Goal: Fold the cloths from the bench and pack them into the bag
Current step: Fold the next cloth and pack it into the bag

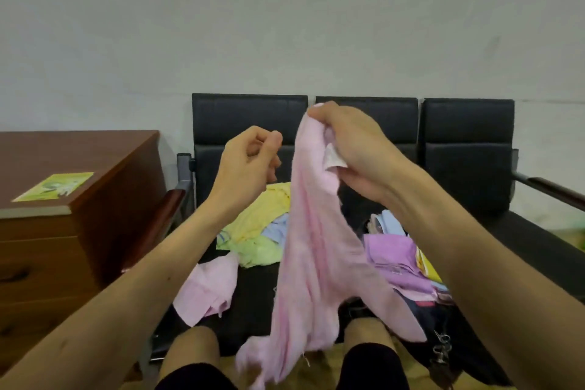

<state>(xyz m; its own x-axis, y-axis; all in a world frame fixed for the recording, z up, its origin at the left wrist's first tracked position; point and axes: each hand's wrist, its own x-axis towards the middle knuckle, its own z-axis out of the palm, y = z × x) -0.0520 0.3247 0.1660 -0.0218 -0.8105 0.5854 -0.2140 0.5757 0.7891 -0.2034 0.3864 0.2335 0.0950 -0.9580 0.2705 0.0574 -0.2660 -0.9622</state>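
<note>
Pink cloth (313, 247) dangles past knees (367, 339), top edge gripped by right hand (354, 149); left hand (247, 161) clenched empty.

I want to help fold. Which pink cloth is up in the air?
The big pink cloth, hanging from the right hand. The smaller pink cloth lies on the bench, left of it, with no hand on it.

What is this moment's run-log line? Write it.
right hand: grips pink cloth, raised | left hand: curled, empty | loose cloths: on bench
</note>
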